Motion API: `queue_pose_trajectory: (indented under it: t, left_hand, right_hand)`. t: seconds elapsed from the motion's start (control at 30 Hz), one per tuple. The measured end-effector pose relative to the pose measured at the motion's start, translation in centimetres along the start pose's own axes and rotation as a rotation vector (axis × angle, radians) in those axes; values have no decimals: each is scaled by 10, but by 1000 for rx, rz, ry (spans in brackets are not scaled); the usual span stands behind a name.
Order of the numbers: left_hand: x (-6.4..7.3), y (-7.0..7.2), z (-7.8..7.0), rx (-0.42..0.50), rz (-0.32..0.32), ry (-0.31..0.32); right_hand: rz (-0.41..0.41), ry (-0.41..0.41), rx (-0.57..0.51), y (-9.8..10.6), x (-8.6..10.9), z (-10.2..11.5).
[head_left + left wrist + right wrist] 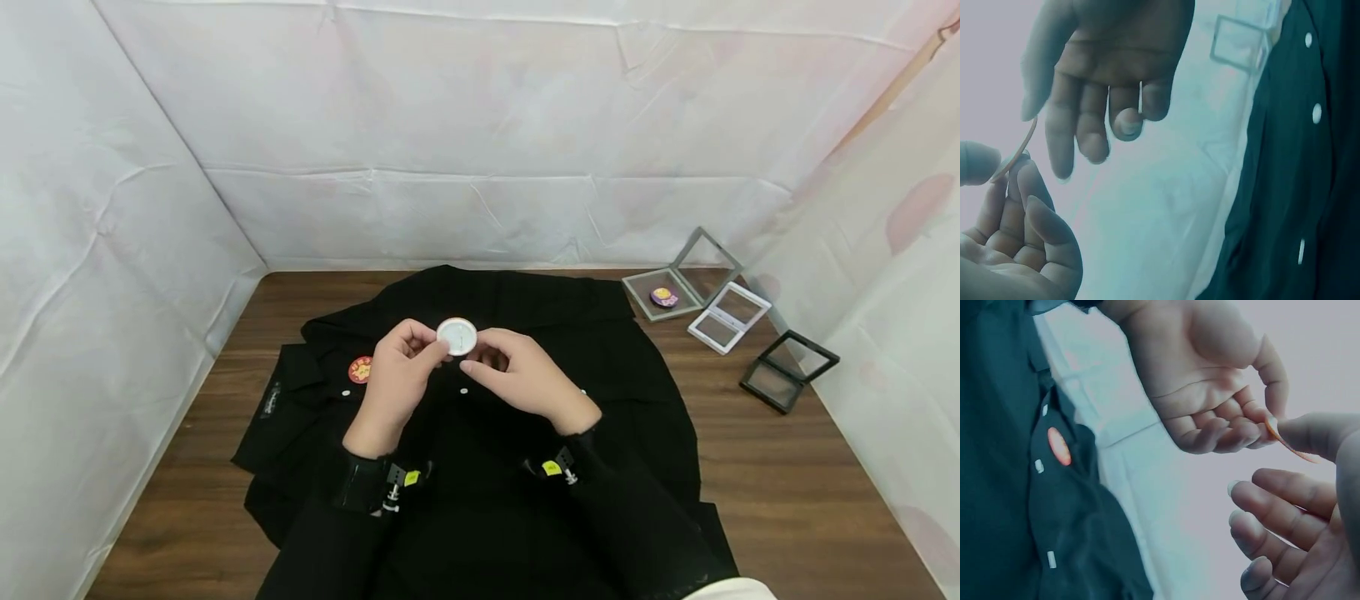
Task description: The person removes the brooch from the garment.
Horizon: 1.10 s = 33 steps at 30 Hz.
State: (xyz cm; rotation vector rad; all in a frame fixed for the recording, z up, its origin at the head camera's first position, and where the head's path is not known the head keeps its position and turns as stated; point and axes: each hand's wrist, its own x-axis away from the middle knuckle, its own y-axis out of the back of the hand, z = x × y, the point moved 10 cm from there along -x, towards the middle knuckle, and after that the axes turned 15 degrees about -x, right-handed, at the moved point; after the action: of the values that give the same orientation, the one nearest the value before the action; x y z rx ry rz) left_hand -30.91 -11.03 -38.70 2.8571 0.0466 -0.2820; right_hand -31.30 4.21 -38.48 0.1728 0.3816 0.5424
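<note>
Okay, left grip (396, 372) pinching the badge (459, 335), right grip (525, 372) floating loose alongside; rim-holding should be leaving its back accessible.

Bare hands, left (393, 375) and right (528, 375). Long black sleeves (637, 521), lower centre of frame, running off bottom edge. Left wrist: black strap (362, 483), dark bracket (395, 474), silver screw (392, 498), yellow tag (412, 478). Right wrist: matching bracket, screw, yellow tag, faint dark marking.

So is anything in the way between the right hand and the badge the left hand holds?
Nothing visible stands between them: the right hand is close beside the pin-back badge, which the left hand holds.
</note>
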Motion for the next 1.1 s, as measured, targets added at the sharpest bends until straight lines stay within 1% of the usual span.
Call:
queue_pose_trajectory:
  t: [0.2,0.33,0.57,0.73,0.8,0.97,1.1]
  left_hand:
    - [9,-10,-24,-9,47,-75]
    - [16,-15,-32,-8,94,-110]
    - [30,-19,-42,-54,133,-164]
    - [40,-18,-57,-102,137,-227]
    - [42,-18,-63,-117,138,-257]
    - [47,-20,-69,-133,152,-306]
    - [47,-22,-72,-146,157,-323]
  right_hand:
    - [-77,77,-83,18,12,26]
    - [-107,104,-109,21,19,33]
    - [-73,182,-115,14,28,53]
    - [-55,208,-117,19,33,66]
    - [-49,220,-129,22,35,71]
    - [-45,238,-159,25,37,75]
    - [-55,249,-155,27,38,77]
